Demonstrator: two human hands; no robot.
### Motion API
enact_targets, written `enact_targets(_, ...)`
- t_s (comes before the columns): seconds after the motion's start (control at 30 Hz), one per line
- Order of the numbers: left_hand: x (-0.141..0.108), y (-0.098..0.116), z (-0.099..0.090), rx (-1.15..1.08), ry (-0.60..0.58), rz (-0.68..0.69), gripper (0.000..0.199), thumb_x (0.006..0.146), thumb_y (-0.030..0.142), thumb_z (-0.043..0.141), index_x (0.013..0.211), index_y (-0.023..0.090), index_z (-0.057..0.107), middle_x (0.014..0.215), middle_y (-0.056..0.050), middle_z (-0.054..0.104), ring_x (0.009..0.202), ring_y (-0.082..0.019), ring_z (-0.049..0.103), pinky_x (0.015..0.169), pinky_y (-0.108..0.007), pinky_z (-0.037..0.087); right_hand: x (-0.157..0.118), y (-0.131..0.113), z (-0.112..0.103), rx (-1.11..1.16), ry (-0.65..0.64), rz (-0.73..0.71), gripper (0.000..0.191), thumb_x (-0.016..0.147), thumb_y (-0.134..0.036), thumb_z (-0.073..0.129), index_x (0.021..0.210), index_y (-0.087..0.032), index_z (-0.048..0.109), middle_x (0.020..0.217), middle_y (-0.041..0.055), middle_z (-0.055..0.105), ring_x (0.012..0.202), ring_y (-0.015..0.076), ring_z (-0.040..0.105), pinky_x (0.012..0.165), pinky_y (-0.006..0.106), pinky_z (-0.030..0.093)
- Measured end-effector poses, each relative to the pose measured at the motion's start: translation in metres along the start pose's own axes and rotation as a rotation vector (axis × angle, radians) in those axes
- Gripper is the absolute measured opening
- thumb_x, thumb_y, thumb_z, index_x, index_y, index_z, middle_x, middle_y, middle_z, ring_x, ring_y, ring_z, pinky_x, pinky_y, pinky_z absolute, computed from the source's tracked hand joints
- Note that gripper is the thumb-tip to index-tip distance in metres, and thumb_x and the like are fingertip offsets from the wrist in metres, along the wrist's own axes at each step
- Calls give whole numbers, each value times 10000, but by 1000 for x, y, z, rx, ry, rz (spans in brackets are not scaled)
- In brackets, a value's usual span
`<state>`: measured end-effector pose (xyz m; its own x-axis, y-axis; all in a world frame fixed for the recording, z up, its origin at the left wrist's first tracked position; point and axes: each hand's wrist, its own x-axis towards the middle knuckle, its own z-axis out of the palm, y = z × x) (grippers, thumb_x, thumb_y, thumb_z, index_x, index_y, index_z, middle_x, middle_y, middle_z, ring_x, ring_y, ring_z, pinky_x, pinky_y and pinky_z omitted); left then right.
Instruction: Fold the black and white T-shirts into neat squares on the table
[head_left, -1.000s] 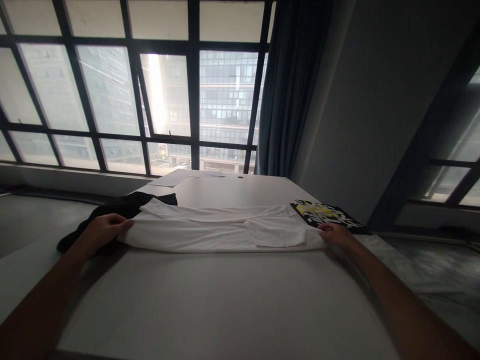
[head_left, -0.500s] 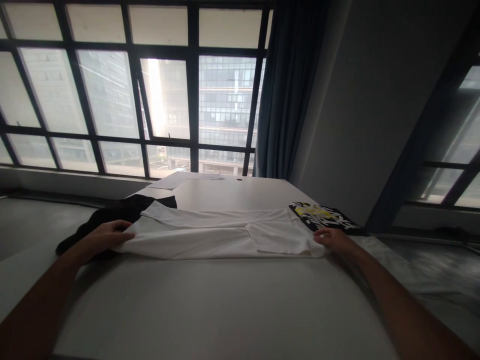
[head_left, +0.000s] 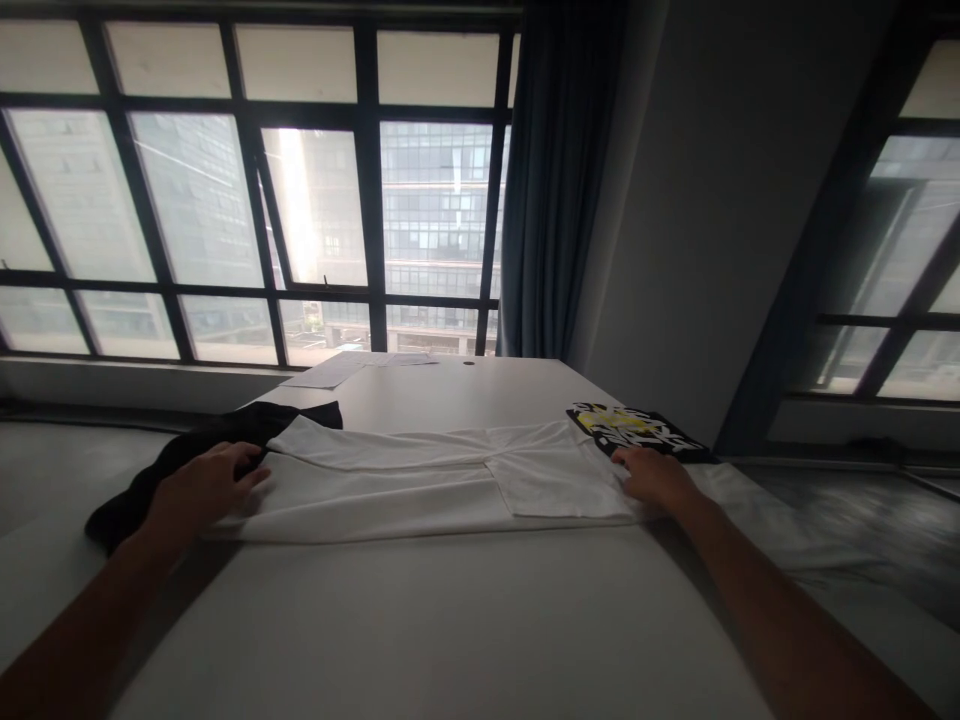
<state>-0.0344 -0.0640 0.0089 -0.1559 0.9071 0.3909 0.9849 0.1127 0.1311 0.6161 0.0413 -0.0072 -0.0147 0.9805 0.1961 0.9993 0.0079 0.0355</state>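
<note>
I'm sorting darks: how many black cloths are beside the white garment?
2: plain black cloth by the left hand, printed black cloth by the right hand. Others may be hidden.

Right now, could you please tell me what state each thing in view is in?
White garment: folded, lightly creased
Black garment: bunched up
Patterned cloth: lying flat
Papers: flat
Hinged window: tilted open
Curtain: gathered aside
Left hand: at the white garment's left end, fingers parted
Right hand: at its right end, grip unclear
</note>
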Motion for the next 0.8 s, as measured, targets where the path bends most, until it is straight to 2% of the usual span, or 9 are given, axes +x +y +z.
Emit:
enact_targets(0.07,5,14,10,64,53,143,433,922,457,413,1100,162,675,1180,-114,685,1021,-301,638,831,-410,463,-4,-21,-2,76,81,-110,370,809,-260,569,1153,-206,694,1222,138,662,1109,291,620,939,393,451)
enact_targets(0.13,11,25,22,93,11,276,397,926,413,414,1086,177,691,1206,-116,683,1112,-305,604,935,-450,412,-8,-43,-2,224,104,-257,386,878,-374,520,1174,-192,687,1238,134,653,1128,267,609,986,375,440)
enact_targets(0.23,17,30,37,110,14,349,333,883,365,479,1065,209,709,1173,-126,700,1147,-319,589,1037,-520,309,-16,-67,1,403,-16,-485,601,817,-582,597,1254,-173,654,1325,148,604,1228,285,551,1070,397,397)
enact_targets(0.3,20,30,38,112,22,356,307,883,338,461,978,225,729,1091,-118,722,1087,-313,614,1022,-519,313,-20,-75,1,448,-141,-562,752,708,-667,680,1280,-181,647,1385,157,560,1279,314,511,1102,428,371)
enact_targets(0.4,23,31,27,107,75,338,353,908,323,401,887,206,733,990,-112,726,958,-295,634,929,-469,376,-24,-77,-1,459,-240,-555,775,667,-692,703,1257,-192,672,1422,158,528,1299,331,496,1109,437,367)
enact_targets(0.53,26,37,10,130,174,220,360,901,314,398,891,172,730,964,-135,716,930,-319,605,904,-484,386,-27,-75,-6,443,-254,-548,742,690,-689,685,1241,-193,686,1423,151,531,1289,330,508,1109,431,369)
enact_targets(0.6,28,46,7,141,143,231,341,885,280,413,879,162,732,990,-138,715,978,-336,595,952,-516,366,-27,-76,-7,438,-228,-547,714,701,-691,672,1220,-202,699,1406,142,549,1267,326,529,1097,422,384)
enact_targets(0.67,30,58,10,113,75,314,328,873,276,435,899,161,741,1038,-127,718,1033,-337,600,1002,-522,350,-27,-80,-6,441,-169,-532,657,745,-689,628,1183,-208,716,1384,134,571,1240,314,553,1080,410,401)
enact_targets(0.8,34,87,30,-28,-134,568,451,950,463,377,1140,236,717,1238,-73,692,1186,-275,581,1090,-435,342,-27,-95,4,419,-24,-472,665,889,-655,442,1313,-177,626,1441,141,522,1334,290,467,1132,414,331)
